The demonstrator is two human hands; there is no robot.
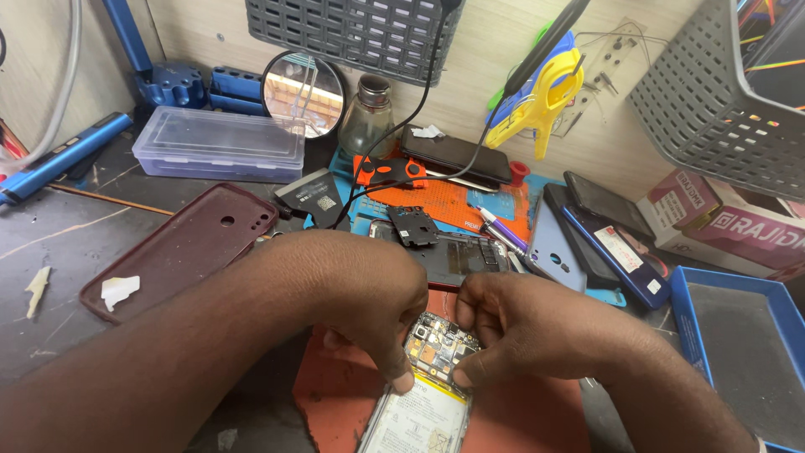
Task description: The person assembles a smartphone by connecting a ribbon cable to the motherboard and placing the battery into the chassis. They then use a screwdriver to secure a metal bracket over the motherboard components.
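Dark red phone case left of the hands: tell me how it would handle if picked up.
The phone case is a thin, hollow shell, so it is probably light and somewhat bendy. It lies flat, so rolling seems unlikely. The scrap of paper resting inside would likely slide out if it is tilted.

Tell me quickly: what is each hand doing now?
Left hand: fingertips pressing on the opened phone, holding nothing.
Right hand: fingertips pinched at the phone's circuit board.

- Left hand [360, 294] and right hand [520, 327] bent over opened phone [428, 394], fingertips pressing at lower edge of exposed circuit board [440, 348].
- Phone lying on red mat [335, 394], pale battery [415, 419] showing below board.
- Maroon phone case [184, 247] lying left on dark worktop [59, 243].
- Round mirror [303, 92] and clear plastic box [220, 144] standing behind.
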